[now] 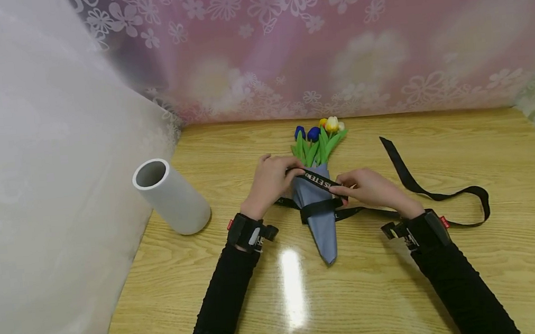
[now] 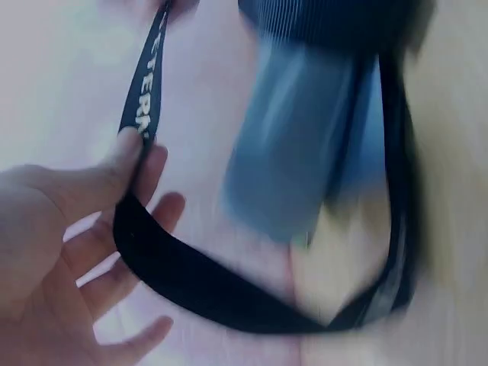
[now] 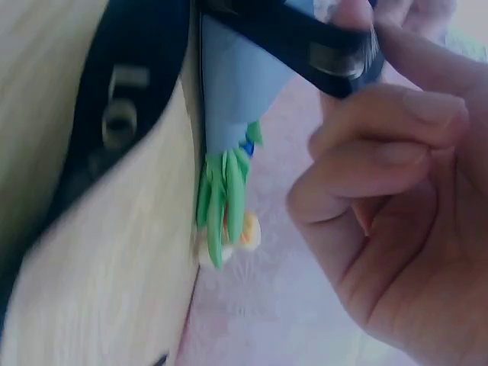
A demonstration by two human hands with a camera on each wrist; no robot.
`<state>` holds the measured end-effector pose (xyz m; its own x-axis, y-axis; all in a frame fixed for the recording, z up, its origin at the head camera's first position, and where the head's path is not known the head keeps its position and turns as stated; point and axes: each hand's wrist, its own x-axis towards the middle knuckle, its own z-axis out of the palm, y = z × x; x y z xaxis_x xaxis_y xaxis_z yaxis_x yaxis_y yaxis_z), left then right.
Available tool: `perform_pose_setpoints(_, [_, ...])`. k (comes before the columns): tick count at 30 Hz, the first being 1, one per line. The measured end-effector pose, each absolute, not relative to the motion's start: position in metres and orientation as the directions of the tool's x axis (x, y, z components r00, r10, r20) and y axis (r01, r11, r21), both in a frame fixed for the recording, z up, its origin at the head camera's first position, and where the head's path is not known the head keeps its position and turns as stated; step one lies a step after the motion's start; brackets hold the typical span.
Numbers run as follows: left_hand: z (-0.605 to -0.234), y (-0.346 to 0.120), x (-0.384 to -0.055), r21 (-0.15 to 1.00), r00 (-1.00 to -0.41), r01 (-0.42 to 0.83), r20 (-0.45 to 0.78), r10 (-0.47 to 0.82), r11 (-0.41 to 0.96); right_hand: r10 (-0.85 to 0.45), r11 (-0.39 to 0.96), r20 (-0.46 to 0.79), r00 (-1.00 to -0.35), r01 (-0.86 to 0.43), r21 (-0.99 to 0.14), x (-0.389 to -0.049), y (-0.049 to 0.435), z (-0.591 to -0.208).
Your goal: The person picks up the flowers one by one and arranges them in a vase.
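Note:
A bouquet of blue, yellow and white tulips (image 1: pixel 332 124), wrapped in blue-grey paper (image 1: pixel 323 236), lies on the table with its blooms away from me. Black ribbon (image 1: pixel 321 208) with pale lettering crosses around the wrapping's middle. Over the bouquet, my left hand (image 1: pixel 274 179) pinches a stretch of the ribbon between thumb and fingers, clear in the left wrist view (image 2: pixel 141 130). My right hand (image 1: pixel 369 185) pinches the same stretch farther right, its other fingers curled. Between both hands the lettered ribbon runs taut. In the left wrist view the ribbon also hangs in a loop below the fingers.
A white cylindrical vase (image 1: pixel 175 201) stands at the left of the wooden table (image 1: pixel 511 273). The ribbon's long tail (image 1: pixel 477 193) curls across the tabletop on the right. A pink floral curtain (image 1: pixel 314 51) hangs behind the table, and a white sheet (image 1: pixel 44 181) hangs at left.

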<state>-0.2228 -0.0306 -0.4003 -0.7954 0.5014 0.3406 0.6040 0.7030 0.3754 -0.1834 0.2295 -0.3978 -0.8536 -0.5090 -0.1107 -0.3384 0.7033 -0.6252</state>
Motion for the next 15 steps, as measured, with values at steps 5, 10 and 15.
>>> perform_pose_setpoints(5, [-0.399,-0.069,-0.233,0.389,-0.880,0.426,0.388,0.274,0.817,-0.469,0.759,-0.208,-0.858,-0.272,-0.591,-0.184,0.247,-0.388])
perform_pose_setpoints(10, [-0.392,-0.080,-0.233,0.456,-0.907,0.400,0.319,0.274,0.795,-0.470,0.738,-0.113,-0.875,-0.319,-0.595,-0.184,0.249,-0.387])
perform_pose_setpoints(15, [-0.387,-0.048,-0.226,0.528,-0.824,0.555,0.240,0.514,0.643,-0.474,0.697,0.031,-0.880,-0.397,-0.597,-0.183,0.234,-0.391])
